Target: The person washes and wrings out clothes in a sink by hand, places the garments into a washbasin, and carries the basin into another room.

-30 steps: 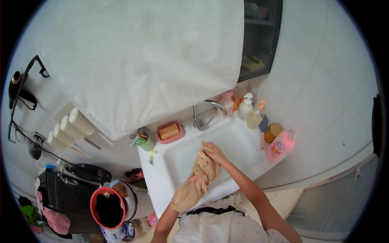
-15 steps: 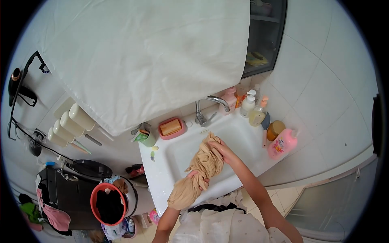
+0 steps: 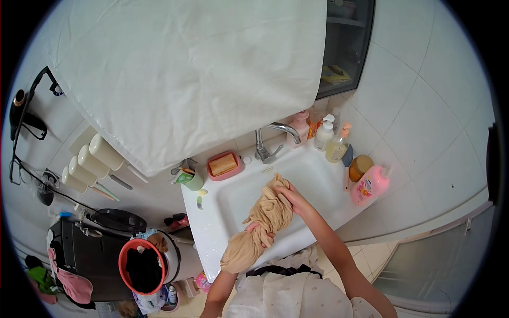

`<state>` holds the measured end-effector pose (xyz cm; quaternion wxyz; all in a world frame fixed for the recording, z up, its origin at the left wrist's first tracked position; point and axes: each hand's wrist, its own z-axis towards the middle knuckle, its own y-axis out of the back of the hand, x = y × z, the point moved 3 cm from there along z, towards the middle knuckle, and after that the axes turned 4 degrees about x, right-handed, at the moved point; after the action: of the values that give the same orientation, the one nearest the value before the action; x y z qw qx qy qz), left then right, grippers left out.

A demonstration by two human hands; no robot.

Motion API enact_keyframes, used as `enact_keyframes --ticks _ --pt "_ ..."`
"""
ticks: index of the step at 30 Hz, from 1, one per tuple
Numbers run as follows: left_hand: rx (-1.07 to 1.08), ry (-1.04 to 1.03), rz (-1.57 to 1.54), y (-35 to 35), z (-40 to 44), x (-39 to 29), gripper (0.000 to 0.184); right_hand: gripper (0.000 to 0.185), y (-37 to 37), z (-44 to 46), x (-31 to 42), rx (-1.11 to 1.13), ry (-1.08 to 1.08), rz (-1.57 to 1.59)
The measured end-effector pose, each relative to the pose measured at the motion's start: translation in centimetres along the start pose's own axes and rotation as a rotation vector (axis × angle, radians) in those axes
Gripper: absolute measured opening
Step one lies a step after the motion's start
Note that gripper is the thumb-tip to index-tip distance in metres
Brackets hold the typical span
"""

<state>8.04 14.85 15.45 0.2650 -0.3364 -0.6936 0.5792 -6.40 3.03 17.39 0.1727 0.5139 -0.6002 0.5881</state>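
Note:
A bunched, twisted beige cloth [image 3: 269, 210] is stretched between my two hands over the white sink [image 3: 228, 197]. My right hand [image 3: 290, 198] grips its upper end, below the chrome faucet [image 3: 261, 151]. Around the cloth's middle my left hand [image 3: 260, 232] is wrapped, with part of the fingers showing between the folds. The lower end of the cloth drapes over my left wrist and hides it.
Left of the faucet are a pink soap dish [image 3: 222, 174] and a green cup [image 3: 194, 182]. Several bottles, including a pink one [image 3: 370, 185], line the right rim. A red basin [image 3: 126, 268] with dark clothes stands lower left.
Compared with a second ago, my right hand and the cloth sit slightly further right in view, and more of my left fingers shows. Both hands still hold the cloth.

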Motion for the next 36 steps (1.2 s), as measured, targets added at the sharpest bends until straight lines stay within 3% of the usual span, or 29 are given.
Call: enact_keyframes --ticks 2,5,8,10,15,17,19,24,26,27,29,30,33,36 --pt "0.052 0.062 -0.055 0.0 0.0 0.2 0.035 0.046 -0.2 -0.1 0.2 -0.007 0.008 -0.012" --pt "0.027 -0.032 -0.055 0.1 0.2 0.4 0.039 0.047 -0.5 -0.5 0.5 -0.014 -0.004 -0.006" --pt "0.205 0.034 -0.222 -0.8 0.3 0.7 0.034 0.049 -0.5 -0.7 0.5 -0.003 -0.008 0.022" --pt "0.211 0.017 -0.208 -1.2 0.1 0.7 0.034 0.051 0.3 -0.5 -0.2 0.16 -0.017 0.468" --pt "0.107 -0.138 0.076 -2.7 -6.0 3.1 0.033 0.057 0.6 -0.1 -5.2 0.143 -0.058 0.437" --pt "0.065 -0.194 0.191 -3.5 -8.8 4.6 0.033 0.061 -1.3 0.6 -6.3 0.317 -0.067 0.605" --pt "0.03 -0.234 0.243 -3.9 -10.3 5.3 0.033 0.063 -2.4 1.2 -6.9 0.344 -0.019 0.589" --pt "0.004 -0.263 0.289 -4.0 -9.8 5.4 0.032 0.067 -4.0 1.4 -5.8 0.422 0.156 0.536" --pt "-0.005 -0.265 0.31 -4.0 -9.7 5.1 0.032 0.065 -5.4 -0.2 -1.7 0.518 0.2 0.836" --pt "-0.009 -0.268 0.32 -4.1 -9.7 5.0 0.032 0.065 -5.0 -0.1 -1.0 0.522 0.199 0.836" --pt "-0.019 -0.278 0.339 -4.0 -9.9 5.1 0.032 0.062 -3.7 -0.3 0.2 0.512 0.207 0.746" --pt "-0.024 -0.278 0.354 -4.0 -9.9 5.1 0.032 0.055 -2.7 -0.3 0.5 0.32 0.196 0.525" --pt "-0.03 -0.278 0.4 -4.5 -9.5 4.8 0.031 0.046 -1.8 -1.0 0.9 0.131 0.14 0.336" --pt "-0.037 -0.29 0.483 -4.9 -7.0 3.3 0.031 0.04 -2.7 -1.7 2.2 0.144 0.202 0.349"
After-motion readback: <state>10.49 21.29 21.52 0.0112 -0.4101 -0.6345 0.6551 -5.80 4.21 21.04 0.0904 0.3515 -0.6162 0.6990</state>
